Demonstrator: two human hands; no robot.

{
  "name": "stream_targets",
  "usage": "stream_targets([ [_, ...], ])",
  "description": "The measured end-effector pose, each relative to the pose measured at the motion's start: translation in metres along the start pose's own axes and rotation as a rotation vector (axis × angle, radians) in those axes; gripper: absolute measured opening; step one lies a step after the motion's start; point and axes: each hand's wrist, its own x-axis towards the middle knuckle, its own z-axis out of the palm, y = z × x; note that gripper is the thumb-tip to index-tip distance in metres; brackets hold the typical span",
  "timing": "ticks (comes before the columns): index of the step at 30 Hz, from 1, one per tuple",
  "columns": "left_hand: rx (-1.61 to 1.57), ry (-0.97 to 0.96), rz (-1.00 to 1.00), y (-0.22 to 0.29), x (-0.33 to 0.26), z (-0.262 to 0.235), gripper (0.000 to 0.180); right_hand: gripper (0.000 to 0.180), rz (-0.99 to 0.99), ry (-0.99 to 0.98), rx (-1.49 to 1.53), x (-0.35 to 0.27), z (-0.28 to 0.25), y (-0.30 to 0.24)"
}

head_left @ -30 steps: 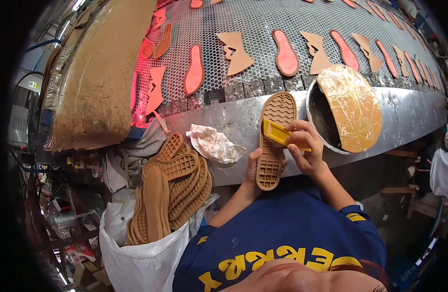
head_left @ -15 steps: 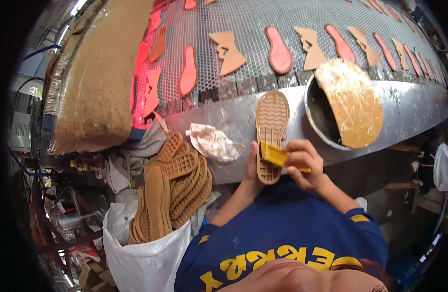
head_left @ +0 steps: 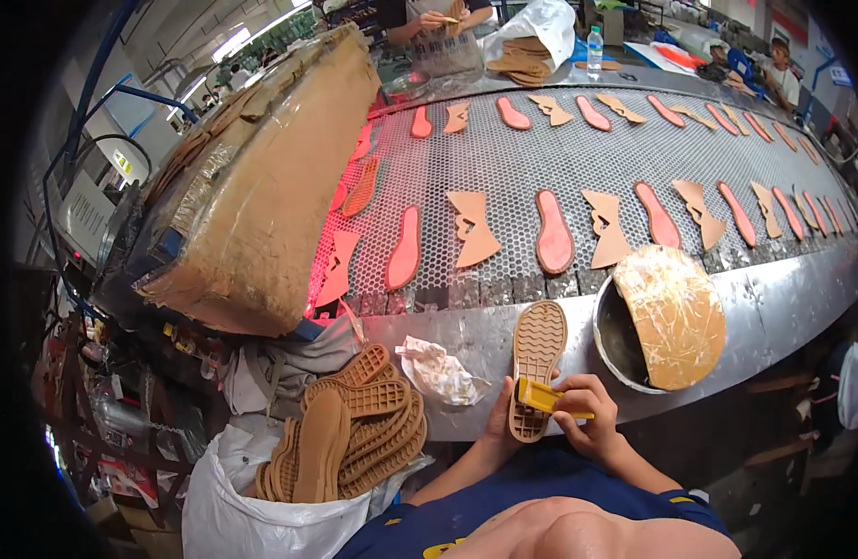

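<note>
A tan rubber shoe sole stands lengthwise in front of me, its wavy and gridded face turned up. My left hand is closed on its left edge near the lower end. In my right hand, bent fingers grip a flat yellow brush. The brush lies across the lower gridded half of the sole; its tip is at the sole's left edge, close to my left fingers. Just right of the sole is a round metal pot, partly covered by a glue-streaked tan board.
Pink insoles and tan cut-out pieces lie in rows on a mesh conveyor. Crumpled paper rests on the metal ledge. Stacked soles fill a white sack at left. A worn housing covers the conveyor's left end.
The view has tilted up, bringing the conveyor's far side and another person's hands into sight. The brush still lies across the lower part of the sole, in the same grip.
</note>
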Motion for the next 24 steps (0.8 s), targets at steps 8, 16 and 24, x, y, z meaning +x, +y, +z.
stream_targets([
  [8,-0.002,-0.018,0.018,0.002,-0.005,0.011,0.073,0.032,-0.058,0.086,-0.081,0.001,0.001,0.005],
  [16,-0.039,-0.053,0.009,0.000,-0.001,0.001,0.070,0.029,-0.071,0.063,-0.154,0.006,-0.003,0.002],
  [24,0.061,0.006,-0.002,0.003,-0.001,0.003,0.073,0.025,0.003,0.148,-0.076,0.002,0.002,0.004],
])
